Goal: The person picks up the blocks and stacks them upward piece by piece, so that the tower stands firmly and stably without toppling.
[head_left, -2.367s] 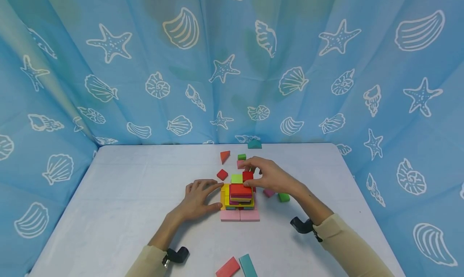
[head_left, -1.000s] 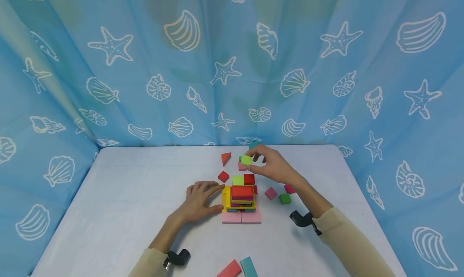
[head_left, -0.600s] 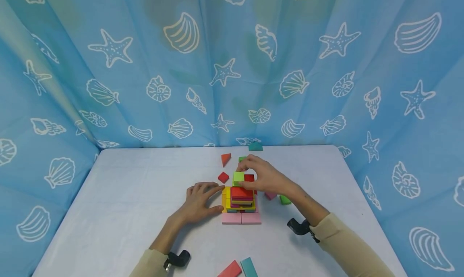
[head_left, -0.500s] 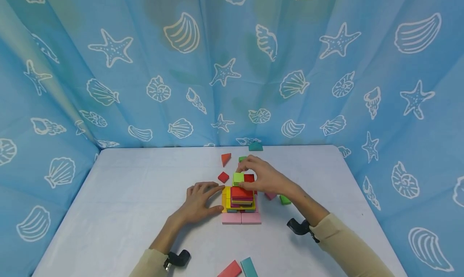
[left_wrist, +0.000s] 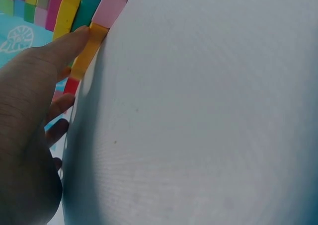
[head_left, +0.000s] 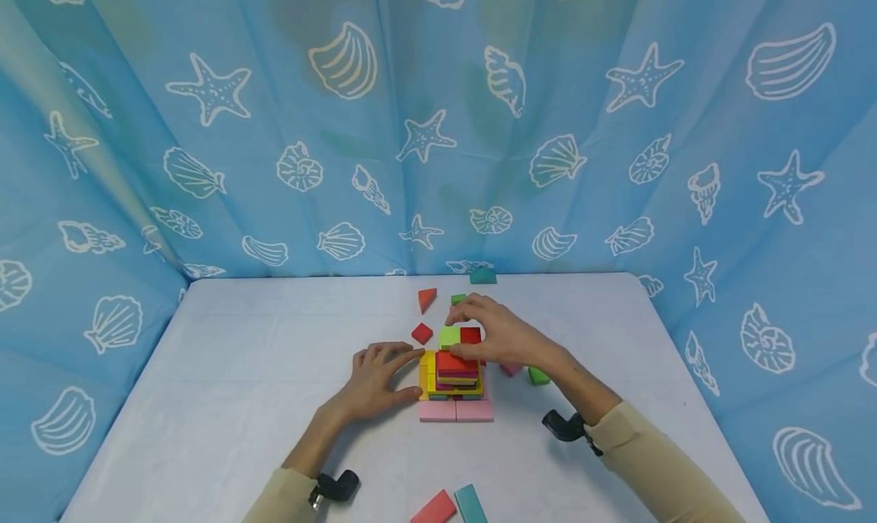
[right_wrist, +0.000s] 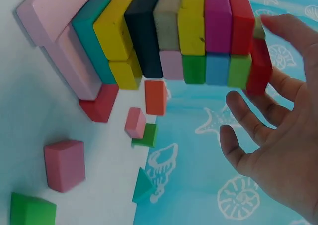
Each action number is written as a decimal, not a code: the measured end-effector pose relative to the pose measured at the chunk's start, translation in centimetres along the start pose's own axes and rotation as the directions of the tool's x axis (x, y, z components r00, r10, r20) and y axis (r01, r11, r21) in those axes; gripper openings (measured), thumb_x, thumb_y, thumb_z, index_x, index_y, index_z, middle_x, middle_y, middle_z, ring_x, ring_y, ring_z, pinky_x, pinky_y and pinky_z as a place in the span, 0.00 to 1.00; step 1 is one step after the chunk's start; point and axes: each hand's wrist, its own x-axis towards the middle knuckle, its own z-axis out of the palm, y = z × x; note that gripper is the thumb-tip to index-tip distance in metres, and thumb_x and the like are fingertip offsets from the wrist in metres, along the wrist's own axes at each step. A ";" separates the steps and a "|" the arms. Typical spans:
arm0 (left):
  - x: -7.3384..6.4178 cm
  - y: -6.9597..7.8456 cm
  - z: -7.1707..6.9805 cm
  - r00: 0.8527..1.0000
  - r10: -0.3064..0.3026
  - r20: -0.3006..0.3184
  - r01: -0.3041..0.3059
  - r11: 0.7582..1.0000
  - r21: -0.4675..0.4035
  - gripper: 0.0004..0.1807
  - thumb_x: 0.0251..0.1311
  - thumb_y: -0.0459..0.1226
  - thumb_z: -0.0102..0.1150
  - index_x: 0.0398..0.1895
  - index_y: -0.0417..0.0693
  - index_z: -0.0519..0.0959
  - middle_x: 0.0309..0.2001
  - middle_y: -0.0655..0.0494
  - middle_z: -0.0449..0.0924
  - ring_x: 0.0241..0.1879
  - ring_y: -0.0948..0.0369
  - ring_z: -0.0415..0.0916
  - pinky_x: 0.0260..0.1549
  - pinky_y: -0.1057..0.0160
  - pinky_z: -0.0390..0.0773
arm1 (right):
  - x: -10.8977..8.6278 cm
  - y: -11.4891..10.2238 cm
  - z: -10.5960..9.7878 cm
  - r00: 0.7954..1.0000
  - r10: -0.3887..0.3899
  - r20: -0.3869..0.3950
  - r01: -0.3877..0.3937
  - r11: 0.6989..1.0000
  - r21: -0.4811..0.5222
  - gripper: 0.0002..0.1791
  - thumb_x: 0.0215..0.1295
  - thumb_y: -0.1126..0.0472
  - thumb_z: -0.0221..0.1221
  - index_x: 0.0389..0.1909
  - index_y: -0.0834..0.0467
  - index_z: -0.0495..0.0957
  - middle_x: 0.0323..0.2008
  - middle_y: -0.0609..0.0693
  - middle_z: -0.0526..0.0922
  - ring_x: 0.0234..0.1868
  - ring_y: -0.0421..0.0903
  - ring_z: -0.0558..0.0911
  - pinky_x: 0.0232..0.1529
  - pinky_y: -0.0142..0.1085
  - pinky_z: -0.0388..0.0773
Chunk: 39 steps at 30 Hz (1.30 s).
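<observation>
A tower of coloured blocks (head_left: 457, 363) stands on pink base blocks (head_left: 438, 411) in the middle of the table. My right hand (head_left: 507, 336) pinches a lime green block (head_left: 450, 334) at the tower's top, thumb in front and index finger behind. Beside it sits a red block (head_left: 470, 334). In the right wrist view the thumb partly hides the lime green block (right_wrist: 259, 29), and the other fingers spread apart. My left hand (head_left: 373, 378) rests at the tower's left side with fingers extended. Its thumb touches an orange block (left_wrist: 90, 48) near the base.
Loose blocks lie around the tower: a red one (head_left: 422, 333) and an orange-red triangle (head_left: 427, 300) behind left, a green one (head_left: 538, 376) at right. A teal triangle (head_left: 483, 276) stands by the back edge. Red (head_left: 434, 507) and teal (head_left: 470, 504) blocks lie in front.
My right hand has left the red block, lifted a lime green block from behind the tower and lowered it onto the top beside the red one. The left hand has stayed still.
</observation>
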 end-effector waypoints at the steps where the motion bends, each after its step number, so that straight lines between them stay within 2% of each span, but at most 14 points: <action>1: 0.0 0.0 0.0 1.000 0.000 0.001 0.000 1.000 0.001 0.41 0.58 0.64 0.62 0.75 0.68 0.66 0.70 0.55 0.66 0.70 0.50 0.56 0.64 0.39 0.57 | -0.1 0.1 -0.3 1.000 0.001 -0.006 -0.001 1.000 0.012 0.25 0.59 0.44 0.70 0.57 0.43 0.78 0.59 0.44 0.74 0.62 0.47 0.72 0.56 0.50 0.78; 5: 0.1 -0.1 0.0 1.000 0.002 0.003 -0.002 1.000 0.000 0.41 0.58 0.63 0.62 0.75 0.68 0.65 0.71 0.55 0.65 0.70 0.49 0.55 0.64 0.38 0.56 | -0.8 1.4 -1.6 0.999 0.005 -0.052 -0.002 0.998 0.067 0.29 0.61 0.43 0.68 0.61 0.44 0.76 0.58 0.44 0.75 0.58 0.47 0.74 0.54 0.50 0.79; 10: 0.0 -0.1 0.1 1.000 0.000 0.009 0.000 1.000 -0.004 0.41 0.58 0.63 0.62 0.75 0.68 0.65 0.71 0.54 0.65 0.70 0.49 0.55 0.64 0.39 0.56 | -2.0 5.0 -2.7 0.997 0.015 -0.074 -0.008 0.995 0.104 0.24 0.65 0.48 0.66 0.61 0.48 0.76 0.57 0.50 0.79 0.53 0.47 0.77 0.53 0.49 0.78; 12: -0.1 -0.1 0.1 1.000 -0.003 0.010 0.003 1.000 -0.005 0.41 0.58 0.63 0.62 0.75 0.68 0.65 0.71 0.54 0.65 0.70 0.49 0.55 0.64 0.39 0.56 | -2.6 6.7 -2.4 0.998 0.034 -0.044 -0.030 0.995 0.094 0.24 0.65 0.51 0.66 0.60 0.50 0.77 0.56 0.52 0.80 0.52 0.48 0.78 0.50 0.45 0.79; 15: -0.2 -0.1 0.2 1.000 -0.002 0.006 0.002 1.000 -0.006 0.41 0.57 0.63 0.63 0.75 0.68 0.65 0.70 0.55 0.65 0.70 0.50 0.55 0.64 0.39 0.57 | -3.6 9.0 -1.5 0.996 0.075 0.046 -0.078 0.995 0.058 0.26 0.62 0.54 0.69 0.60 0.53 0.77 0.55 0.53 0.80 0.52 0.50 0.78 0.46 0.40 0.81; 19: -0.2 -0.1 0.2 1.000 0.000 0.002 0.000 1.000 -0.002 0.41 0.57 0.63 0.63 0.75 0.68 0.66 0.70 0.55 0.66 0.70 0.49 0.56 0.64 0.39 0.57 | -5.0 10.6 -0.1 0.977 0.143 0.157 -0.146 0.989 0.008 0.27 0.57 0.59 0.73 0.58 0.53 0.79 0.51 0.50 0.79 0.48 0.49 0.77 0.43 0.36 0.82; 22: -0.2 -0.1 0.2 1.000 0.000 0.002 0.000 1.000 0.004 0.41 0.57 0.63 0.63 0.75 0.68 0.66 0.71 0.55 0.65 0.70 0.49 0.55 0.64 0.39 0.56 | -5.6 11.0 0.7 0.970 0.173 0.172 -0.172 0.985 -0.019 0.27 0.54 0.60 0.75 0.56 0.50 0.80 0.48 0.47 0.79 0.45 0.46 0.77 0.42 0.34 0.82; 27: -0.2 -0.2 0.2 1.000 0.004 -0.007 -0.004 1.000 0.005 0.41 0.58 0.62 0.63 0.74 0.67 0.66 0.70 0.55 0.66 0.70 0.50 0.55 0.64 0.39 0.56 | -5.8 11.1 1.4 0.977 0.163 0.138 -0.160 0.987 -0.029 0.27 0.53 0.60 0.75 0.55 0.48 0.80 0.46 0.45 0.79 0.45 0.44 0.77 0.43 0.34 0.82; 33: -0.2 -0.2 0.4 1.000 -0.001 0.003 0.001 1.000 0.007 0.41 0.57 0.63 0.62 0.75 0.68 0.65 0.71 0.55 0.65 0.70 0.50 0.55 0.64 0.39 0.56 | -5.6 11.0 2.1 0.985 0.140 0.098 -0.131 0.987 -0.090 0.15 0.59 0.59 0.72 0.46 0.47 0.81 0.42 0.41 0.78 0.43 0.42 0.77 0.45 0.34 0.80; 36: -0.2 -0.2 0.4 1.000 0.003 -0.002 -0.003 1.000 0.008 0.41 0.58 0.63 0.62 0.75 0.68 0.66 0.71 0.55 0.65 0.70 0.50 0.55 0.64 0.39 0.56 | -5.5 10.7 2.1 0.986 0.148 0.075 -0.141 0.986 -0.089 0.19 0.57 0.60 0.73 0.50 0.49 0.81 0.45 0.44 0.79 0.46 0.44 0.77 0.46 0.38 0.82; 39: -0.2 -0.2 0.4 1.000 0.008 -0.006 -0.008 1.000 0.007 0.41 0.58 0.62 0.63 0.75 0.67 0.66 0.71 0.54 0.65 0.70 0.49 0.55 0.64 0.38 0.56 | -5.4 10.7 2.4 0.981 0.174 0.083 -0.165 0.981 -0.103 0.25 0.56 0.60 0.74 0.55 0.48 0.81 0.49 0.45 0.78 0.51 0.45 0.77 0.49 0.41 0.82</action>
